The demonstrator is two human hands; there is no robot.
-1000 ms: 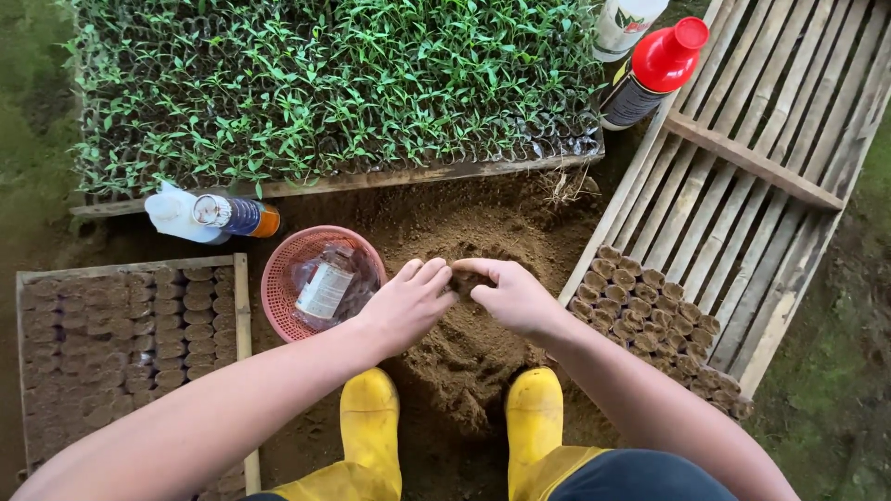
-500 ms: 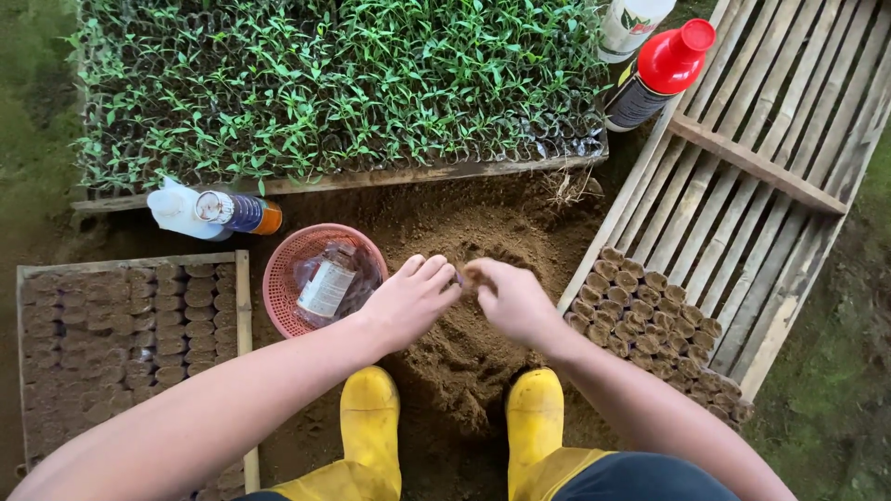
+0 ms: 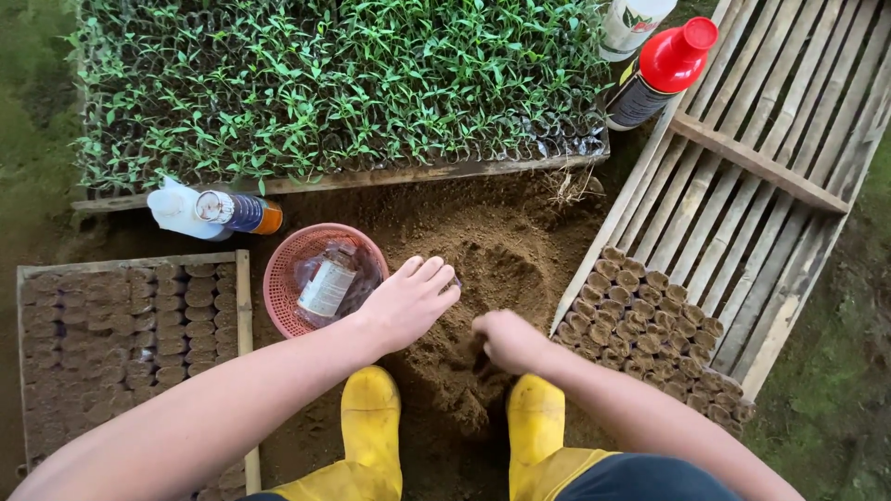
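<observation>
The soil heap (image 3: 483, 278) lay hemmed between a pink basket (image 3: 278, 278) and a slatted tray (image 3: 742, 186), open ground only toward the boots (image 3: 371, 417). The left hand (image 3: 408, 301) rested flat, fingers together, pointing toward the tray. The right hand (image 3: 506, 341) was curled, dug into soil.

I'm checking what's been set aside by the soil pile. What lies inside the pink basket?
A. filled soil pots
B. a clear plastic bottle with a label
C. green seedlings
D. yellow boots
B: the pink basket holds a clear labelled bottle lying on its side, just beside the left hand.
</observation>
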